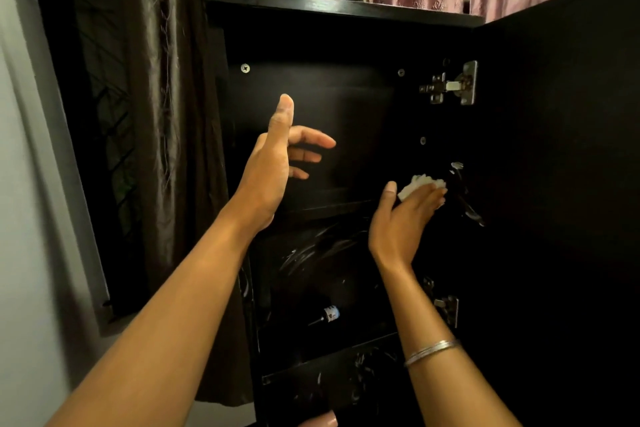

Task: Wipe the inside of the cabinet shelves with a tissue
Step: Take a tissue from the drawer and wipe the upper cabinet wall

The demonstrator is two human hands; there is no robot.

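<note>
Pressing tissue (420,185) under right hand (405,218) fingers, inside cabinet (329,7) | left hand (273,163) spread, empty

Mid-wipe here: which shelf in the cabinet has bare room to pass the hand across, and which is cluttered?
The top shelf, between the left hand and the right hand holding the tissue, looks bare. The compartment below it is crowded: dark coiled cables and a small bottle lying on its side. The lowest visible shelf looks cluttered too, though it is too dark to identify.
</note>
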